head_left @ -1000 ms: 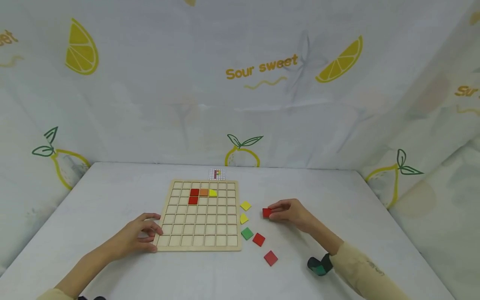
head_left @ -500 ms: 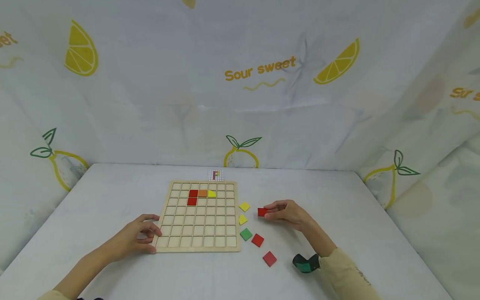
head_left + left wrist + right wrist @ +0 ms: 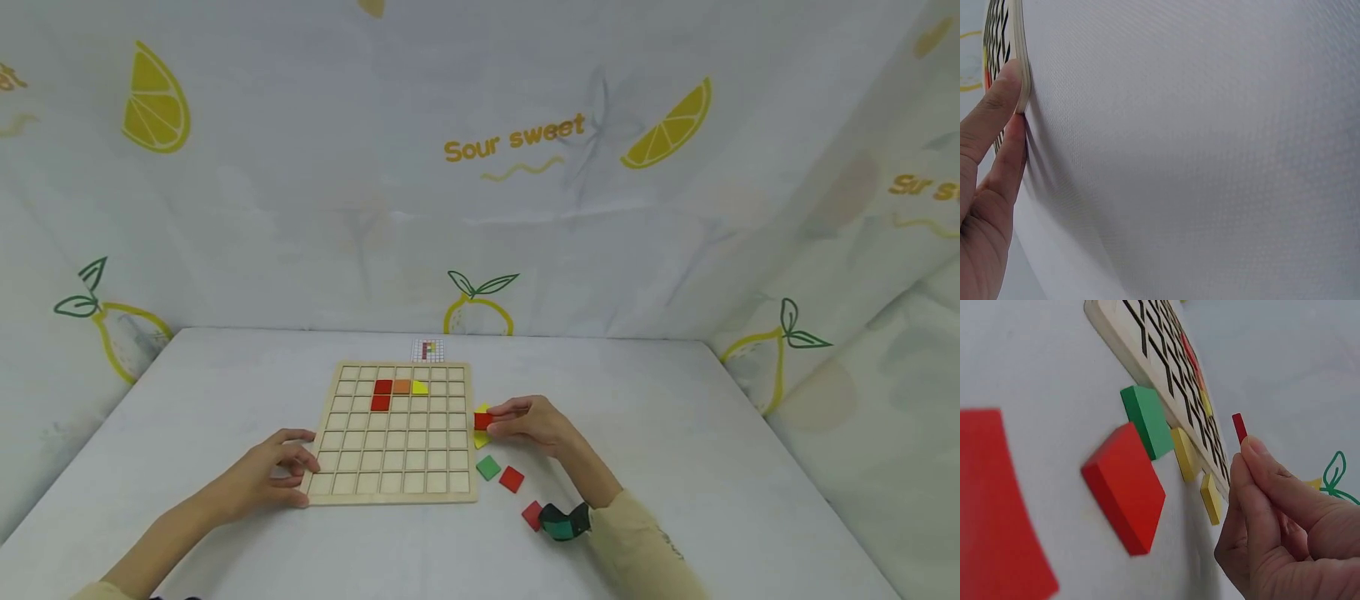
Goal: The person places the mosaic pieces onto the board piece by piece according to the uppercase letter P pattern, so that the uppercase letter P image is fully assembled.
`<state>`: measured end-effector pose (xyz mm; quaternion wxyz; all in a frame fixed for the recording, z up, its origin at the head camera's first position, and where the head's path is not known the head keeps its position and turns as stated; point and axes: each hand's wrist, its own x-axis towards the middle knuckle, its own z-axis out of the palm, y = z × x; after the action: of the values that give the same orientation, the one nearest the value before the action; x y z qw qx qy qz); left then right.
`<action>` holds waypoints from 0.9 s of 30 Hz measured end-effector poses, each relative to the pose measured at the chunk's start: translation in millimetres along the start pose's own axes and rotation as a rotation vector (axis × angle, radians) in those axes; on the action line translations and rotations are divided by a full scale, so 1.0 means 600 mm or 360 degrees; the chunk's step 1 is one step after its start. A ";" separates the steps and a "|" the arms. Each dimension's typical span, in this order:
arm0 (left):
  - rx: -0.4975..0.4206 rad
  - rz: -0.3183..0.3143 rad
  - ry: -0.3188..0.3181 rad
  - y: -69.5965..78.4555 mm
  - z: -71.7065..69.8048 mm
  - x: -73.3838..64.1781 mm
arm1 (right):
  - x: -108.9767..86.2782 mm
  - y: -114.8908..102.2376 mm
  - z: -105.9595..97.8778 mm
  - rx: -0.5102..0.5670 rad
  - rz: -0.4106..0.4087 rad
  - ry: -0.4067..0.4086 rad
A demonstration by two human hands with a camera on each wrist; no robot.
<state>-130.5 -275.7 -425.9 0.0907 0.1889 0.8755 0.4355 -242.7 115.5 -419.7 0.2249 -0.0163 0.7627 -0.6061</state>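
My right hand (image 3: 532,423) pinches a small red square tile (image 3: 482,422) between thumb and fingertips. In the right wrist view this tile (image 3: 1239,427) sticks out of the pinch, above the table and beside the grid board's right edge. At the lower left corner of the wooden grid board (image 3: 390,498), my left hand (image 3: 270,473) grips the rim with thumb and fingers; the left wrist view shows the fingers (image 3: 1005,94) on that corner. On the board lie two red tiles (image 3: 381,395), an orange tile (image 3: 402,387) and a yellow tile with a cut corner (image 3: 420,387).
Right of the board lie a green tile (image 3: 488,467), two loose red tiles (image 3: 512,479) and two yellow tiles (image 3: 1185,454), partly covered in the head view. A small pattern card (image 3: 428,351) lies behind the board. A printed cloth (image 3: 360,167) hangs behind the white table.
My right hand has moved left with the red tile, from open table to the yellow tiles by the board's right edge. The left hand stays at the board's corner.
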 end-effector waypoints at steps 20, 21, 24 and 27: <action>0.0019 0.0020 0.0024 -0.001 0.003 0.001 | 0.030 -0.031 0.098 0.0152 -0.0006 -0.0029; 0.0019 0.0014 0.0023 -0.001 0.003 0.001 | 0.031 -0.034 0.103 0.0140 -0.0014 -0.0025; 0.0013 0.0000 0.0021 0.001 0.002 -0.001 | 0.034 -0.040 0.120 0.0160 -0.0058 -0.0036; 0.0011 0.0003 0.0023 0.002 0.001 -0.001 | 0.036 -0.047 0.134 0.0212 -0.0106 -0.0064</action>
<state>-129.1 -274.9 -425.3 0.0833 0.1868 0.8774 0.4340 -240.0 28.1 -413.7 0.2206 -0.0388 0.7150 -0.6622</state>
